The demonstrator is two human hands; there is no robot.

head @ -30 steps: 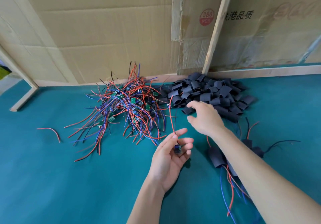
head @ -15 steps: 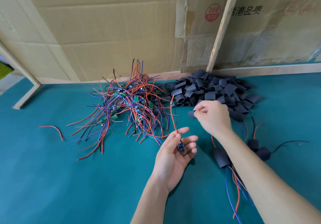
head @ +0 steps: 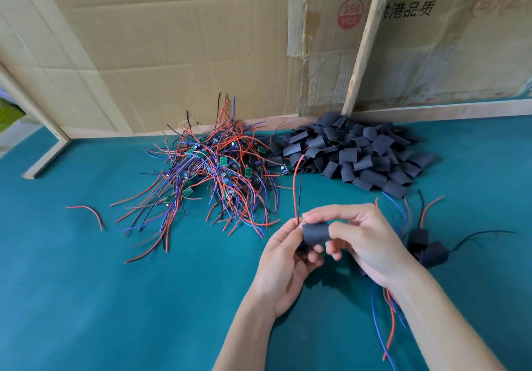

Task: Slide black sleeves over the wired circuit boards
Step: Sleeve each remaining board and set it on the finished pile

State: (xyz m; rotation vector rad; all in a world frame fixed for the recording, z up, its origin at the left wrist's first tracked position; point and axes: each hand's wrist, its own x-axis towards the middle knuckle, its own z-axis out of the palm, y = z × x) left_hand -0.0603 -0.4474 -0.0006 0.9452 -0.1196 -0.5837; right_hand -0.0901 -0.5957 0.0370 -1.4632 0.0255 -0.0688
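Teal tabletop (head: 115, 298), right hand (head: 365, 244) pinching black sleeve (head: 316, 233), left hand (head: 283, 267) gripping wired board

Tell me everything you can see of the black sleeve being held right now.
The black sleeve is a short, matte, flattened tube that looks like soft rubbery plastic. It lies roughly level above the teal mat, pinched by the right hand, its left end against the left hand, where red and dark wires rise.

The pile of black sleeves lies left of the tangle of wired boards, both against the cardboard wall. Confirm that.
Not quite. The head view shows the pile of black sleeves to the right of the tangle of wired boards, not left. Both do lie against the cardboard wall.
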